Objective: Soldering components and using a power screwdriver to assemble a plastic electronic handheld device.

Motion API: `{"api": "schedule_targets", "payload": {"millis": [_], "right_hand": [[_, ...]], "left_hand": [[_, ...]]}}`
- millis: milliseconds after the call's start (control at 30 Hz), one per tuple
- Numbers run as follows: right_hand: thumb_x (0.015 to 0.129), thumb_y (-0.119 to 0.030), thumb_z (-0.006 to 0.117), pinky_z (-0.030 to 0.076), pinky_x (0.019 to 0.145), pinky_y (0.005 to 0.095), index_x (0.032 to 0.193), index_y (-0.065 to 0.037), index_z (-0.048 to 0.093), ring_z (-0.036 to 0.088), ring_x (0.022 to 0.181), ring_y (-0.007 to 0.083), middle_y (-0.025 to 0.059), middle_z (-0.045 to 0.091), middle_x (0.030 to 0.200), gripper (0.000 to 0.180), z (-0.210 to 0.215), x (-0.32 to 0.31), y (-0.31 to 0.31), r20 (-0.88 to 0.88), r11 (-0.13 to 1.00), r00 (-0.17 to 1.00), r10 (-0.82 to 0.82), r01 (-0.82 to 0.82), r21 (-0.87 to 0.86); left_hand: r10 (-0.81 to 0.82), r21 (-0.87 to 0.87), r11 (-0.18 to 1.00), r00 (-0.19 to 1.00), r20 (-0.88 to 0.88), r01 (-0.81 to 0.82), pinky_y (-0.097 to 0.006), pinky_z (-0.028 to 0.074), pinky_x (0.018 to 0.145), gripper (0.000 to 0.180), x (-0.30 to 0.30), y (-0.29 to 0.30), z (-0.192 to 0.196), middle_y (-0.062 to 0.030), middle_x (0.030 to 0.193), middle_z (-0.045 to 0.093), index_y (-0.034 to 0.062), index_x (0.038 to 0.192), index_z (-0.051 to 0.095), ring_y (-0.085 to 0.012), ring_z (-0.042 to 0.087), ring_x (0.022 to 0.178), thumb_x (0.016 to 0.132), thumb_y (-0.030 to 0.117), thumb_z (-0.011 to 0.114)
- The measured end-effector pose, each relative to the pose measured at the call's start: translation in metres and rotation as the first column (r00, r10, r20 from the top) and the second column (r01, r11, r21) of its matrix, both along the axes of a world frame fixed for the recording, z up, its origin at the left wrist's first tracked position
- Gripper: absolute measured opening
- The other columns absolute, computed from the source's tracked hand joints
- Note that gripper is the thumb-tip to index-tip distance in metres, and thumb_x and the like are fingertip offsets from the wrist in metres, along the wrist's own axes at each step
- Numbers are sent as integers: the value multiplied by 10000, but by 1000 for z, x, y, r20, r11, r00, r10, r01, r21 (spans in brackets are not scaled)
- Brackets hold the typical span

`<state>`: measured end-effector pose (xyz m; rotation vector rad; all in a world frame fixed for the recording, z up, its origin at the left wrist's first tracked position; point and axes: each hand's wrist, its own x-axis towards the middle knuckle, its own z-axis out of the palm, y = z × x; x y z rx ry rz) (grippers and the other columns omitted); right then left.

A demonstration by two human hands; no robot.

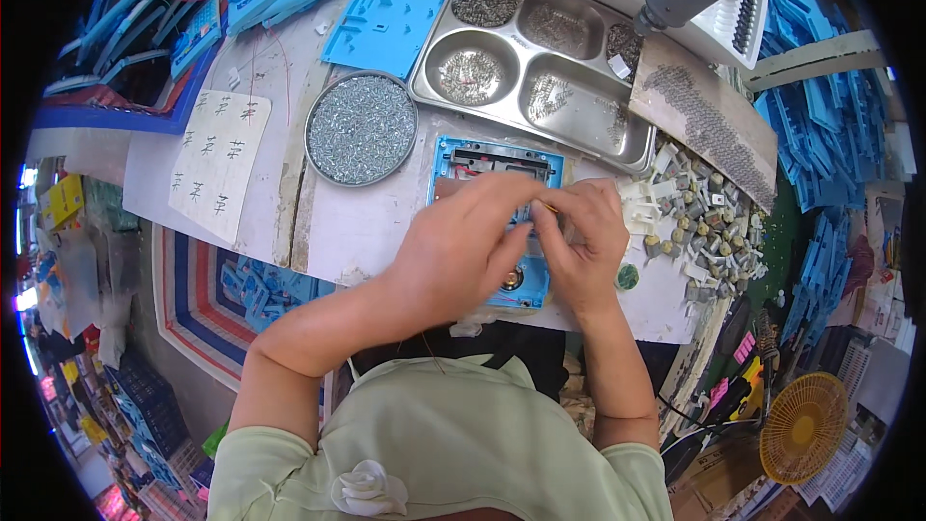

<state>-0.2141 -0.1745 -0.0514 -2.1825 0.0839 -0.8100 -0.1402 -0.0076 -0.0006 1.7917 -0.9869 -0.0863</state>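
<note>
A blue plastic casing [497,162] with small parts inside lies flat on the white worktop [357,227] in front of me. My left hand [463,241] rests over the casing's middle, fingers stretched toward its right edge. My right hand [584,241] meets it there, fingertips pinched on something small that I cannot make out, with a thin yellowish wire or pin [548,205] showing between the two hands. A small round speaker-like part [512,279] shows in the casing's lower end.
A round tin of small screws [362,128] sits left of the casing. Behind it stand a steel compartment tray of metal parts [540,63] and another blue casing [386,19]. A heap of small white and grey components [699,217] lies right. A paper sheet [220,162] lies left.
</note>
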Motion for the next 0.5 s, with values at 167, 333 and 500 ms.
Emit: {"api": "schedule_targets", "payload": {"millis": [167, 333, 500], "right_hand": [[752, -41, 815, 442, 786, 377, 908, -83, 760, 615, 807, 247, 44, 696, 812, 171, -1, -5, -2, 9, 1000, 1000, 12, -12, 29], [747, -18, 813, 463, 791, 361, 905, -60, 756, 613, 802, 252, 61, 682, 786, 173, -3, -16, -7, 11, 993, 1000, -19, 18, 119], [776, 51, 745, 484, 791, 364, 897, 2, 732, 614, 824, 241, 108, 669, 848, 132, 15, -96, -47, -1, 955, 959, -282, 281, 95]], "left_hand": [[-58, 39, 998, 996, 71, 55, -346, 565, 693, 239, 19, -13, -31, -152, 980, 711, 2, 1115, 705, -277, 701, 778, 879, -29, 712], [-104, 94, 990, 994, -21, 105, -364, 562, 702, 163, 23, -15, -27, -139, 922, 699, 5, 1014, 730, -309, 690, 787, 854, -23, 732], [-112, 107, 989, 991, 79, 103, -371, 538, 677, 149, 22, -16, -27, -124, 909, 687, 20, 978, 728, -309, 676, 792, 836, -23, 739]]}}
